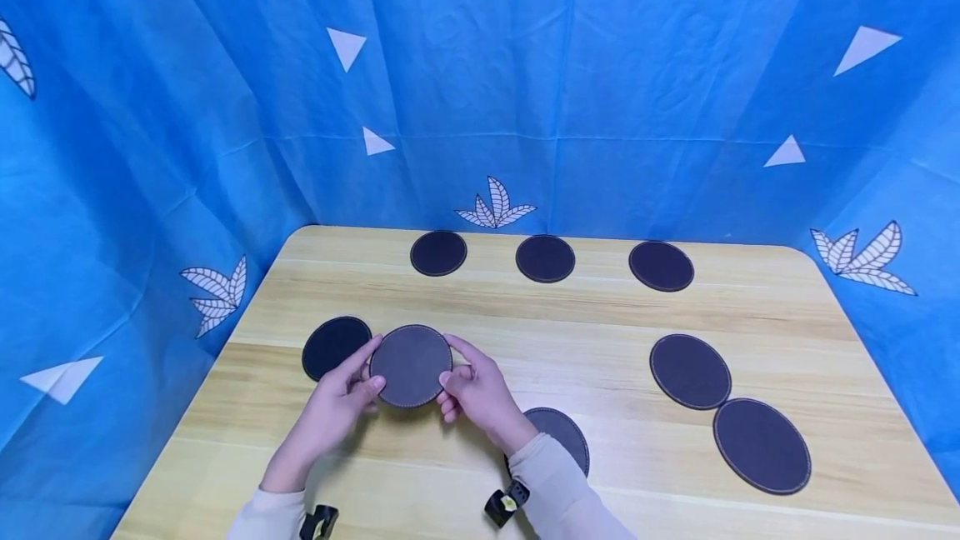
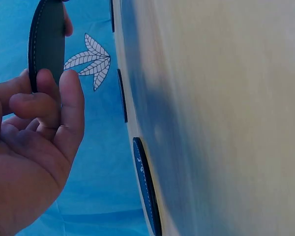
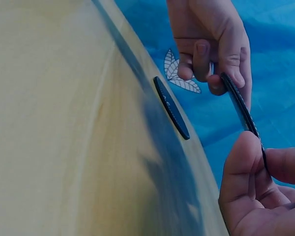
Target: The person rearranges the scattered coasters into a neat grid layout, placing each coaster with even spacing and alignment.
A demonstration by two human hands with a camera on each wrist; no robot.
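Note:
A round dark coaster (image 1: 411, 366) with a stitched edge is held up over the left part of the table, its flat face toward the head camera. My left hand (image 1: 337, 407) pinches its left edge between thumb and fingers. On the opposite edge, my right hand (image 1: 483, 394) grips it the same way. Both wrist views show this coaster nearly edge-on and raised off the wood. Just left of it, a blacker coaster (image 1: 335, 347) lies on the table, partly covered by the left fingers. Another coaster (image 1: 558, 436) lies partly hidden beneath my right forearm.
Along the back edge of the wooden table (image 1: 480, 307) lie three coasters: left (image 1: 438, 253), middle (image 1: 545, 258) and right (image 1: 661, 266). Two more, an upper coaster (image 1: 690, 372) and a lower coaster (image 1: 762, 446), lie touching at the right. Blue curtain (image 1: 570, 90) surrounds the table's back and sides.

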